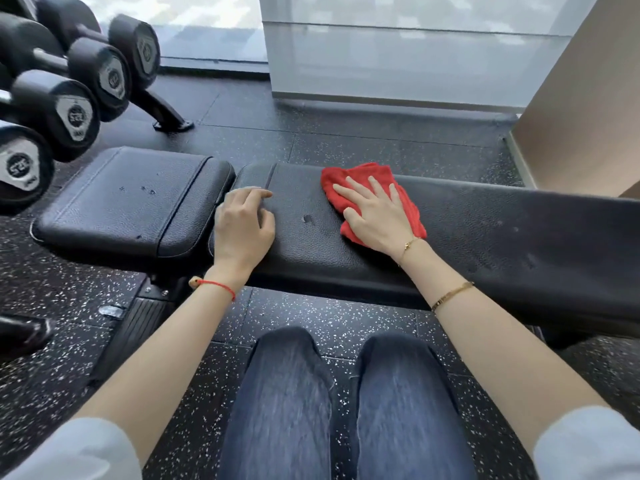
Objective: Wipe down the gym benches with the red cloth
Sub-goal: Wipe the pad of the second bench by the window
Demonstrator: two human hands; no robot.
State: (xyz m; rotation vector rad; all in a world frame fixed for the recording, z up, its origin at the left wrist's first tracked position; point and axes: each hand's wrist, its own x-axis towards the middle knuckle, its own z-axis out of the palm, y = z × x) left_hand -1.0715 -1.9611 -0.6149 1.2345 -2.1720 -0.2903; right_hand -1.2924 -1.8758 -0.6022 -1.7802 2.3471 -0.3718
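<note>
Red cloth (349,183) lies bunched on the long back pad (485,230) of the black gym bench, pinned flat beneath the right hand (375,213). That hand is spread open, fingers straight and splayed, palm pressing the cloth down onto the leather-grain surface; it grips nothing. Left hand (242,226) rests on the same pad, at its end nearest the seat pad (131,199), fingers loosely curled with the fingertips touching the upholstery and holding nothing. Between the two hands the pad shows a small scuff or dent (307,219). Seat pad sits just beyond the left hand, away from the right, separated from the back pad by a narrow gap, with several small marks on its surface. Further marks show on the back pad beyond the right hand. A red string bracelet (216,285) circles the left wrist; a gold chain (410,243) and a gold bangle (452,295) sit on the right wrist and forearm. Dumbbells (74,114) on a rack stand well beyond the left hand. Speckled rubber flooring (329,313) lies beneath the bench, and the person's knees in blue jeans (346,403) sit below both forearms.
</note>
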